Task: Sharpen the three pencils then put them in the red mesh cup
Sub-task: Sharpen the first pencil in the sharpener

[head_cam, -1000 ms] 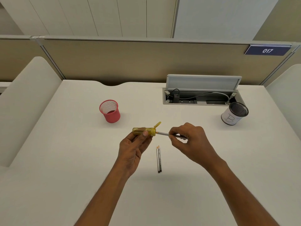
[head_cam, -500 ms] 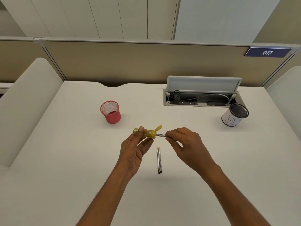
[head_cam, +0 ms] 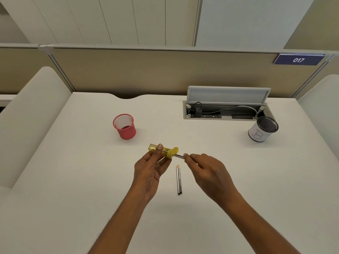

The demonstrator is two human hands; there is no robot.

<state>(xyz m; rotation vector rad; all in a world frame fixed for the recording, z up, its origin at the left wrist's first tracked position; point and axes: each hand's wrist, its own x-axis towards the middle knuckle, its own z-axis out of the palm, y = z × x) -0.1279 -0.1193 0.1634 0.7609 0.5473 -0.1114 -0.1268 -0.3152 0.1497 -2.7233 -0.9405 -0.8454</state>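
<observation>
left hand (head_cam: 148, 173) holds the yellow tube sharpener (head_cam: 159, 150) up off the desk (head_cam: 82, 189), thumb on top & fingers curled under. it lies roughly sideways w/ its flip cap (head_cam: 174, 150) open toward the right, prob so the hole faces the other hand & shavings stay in the barrel. right hand (head_cam: 207, 171) pinches a pencil (head_cam: 179, 156) btwn thumb & fingertips close to its front end, tip pushed into the sharpener mouth. most of the shaft is hidden under the hand. gripping that near the mouth looks meant for twist control w/o snapping the lead. reads as sharpening one of the three; can't tell how sharp it is.

the other two pencils (head_cam: 179, 179) lie side by side, touching, on the desk just below the hands, tips pointing away from the person. pale cones show at the tips, but done or not, can't tell. red mesh cup (head_cam: 124, 126) stands upright, up & left of the hands, no pencil showing in it.

around: a black mesh cup w/ white paper wrap (head_cam: 263, 131) far right, beside the open cable hatch (head_cam: 225, 110) w/ a plug & grey cable; plate "017" (head_cam: 298, 60) on the partition. none of it sits btwn the hands & the red cup. likely snag imo: loose pencils rolling.
</observation>
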